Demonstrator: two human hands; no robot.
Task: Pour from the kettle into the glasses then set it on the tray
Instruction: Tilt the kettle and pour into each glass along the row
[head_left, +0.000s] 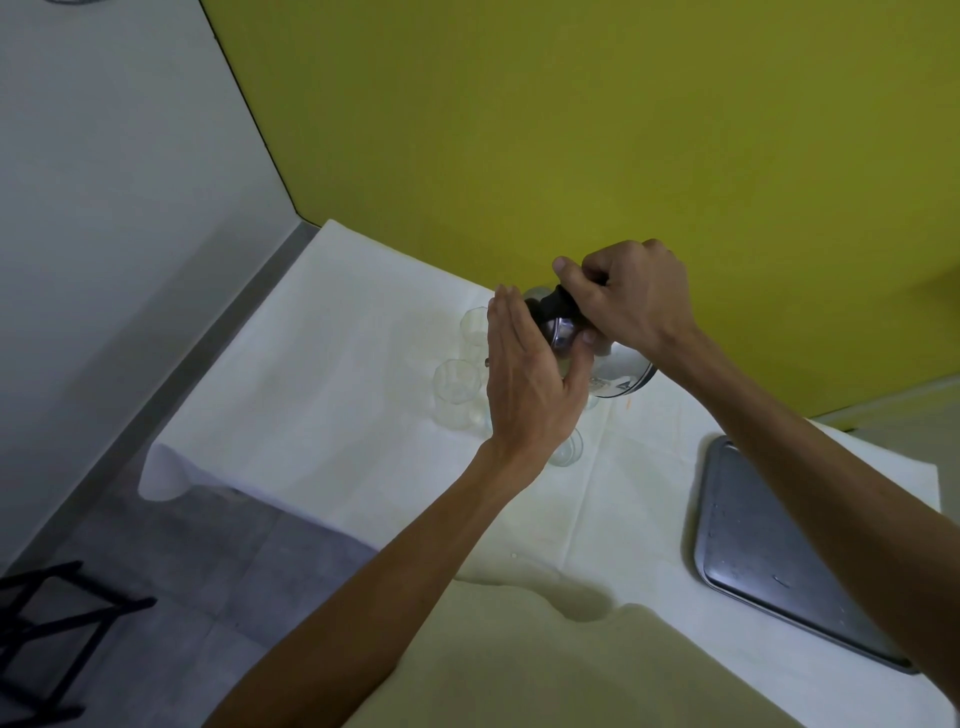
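Note:
A shiny steel kettle (618, 371) with a black handle is tilted to the left above the table. My right hand (628, 296) grips its black handle from above. My left hand (524, 379) lies flat against the kettle's lid side, fingers straight, and hides the spout. Clear glasses stand close together under and left of the kettle: one at the back (474, 325), one in front of it (457, 392), and one near my left wrist (569, 449). Whether liquid is flowing cannot be seen. The grey metal tray (753, 545) lies flat to the right.
A white cloth (332, 405) covers the table, with a wet patch near the front fold. The yellow wall stands right behind the kettle. The table's left edge drops to a grey floor, where a black frame (47, 613) stands.

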